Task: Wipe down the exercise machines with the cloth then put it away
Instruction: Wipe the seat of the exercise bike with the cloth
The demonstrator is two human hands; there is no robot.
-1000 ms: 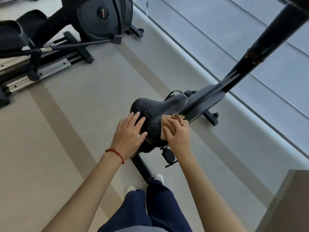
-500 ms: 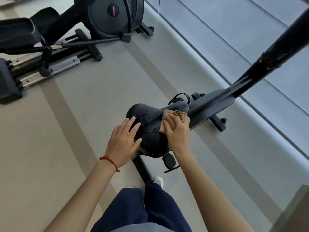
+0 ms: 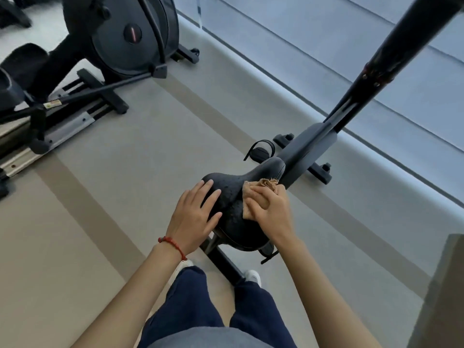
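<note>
A black exercise bike seat (image 3: 232,197) sits in front of me, its surface dotted with droplets. My right hand (image 3: 272,212) presses a tan cloth (image 3: 253,194) onto the right side of the seat, near its narrow nose. My left hand (image 3: 194,217) lies flat on the left side of the seat with fingers spread, a red string bracelet on its wrist. The bike's dark frame (image 3: 311,144) and its post (image 3: 391,64) run up to the right.
A black elliptical machine (image 3: 118,33) with rails (image 3: 50,131) stands on the floor at upper left. A low ledge and a glass wall (image 3: 326,59) run along the right. A grey box corner (image 3: 442,292) shows at lower right. My legs and white shoes are below the seat.
The view has shifted, so the seat sits lower in the frame. My right hand has slid the cloth a little along the seat's right side. My left hand stays flat on the seat.
</note>
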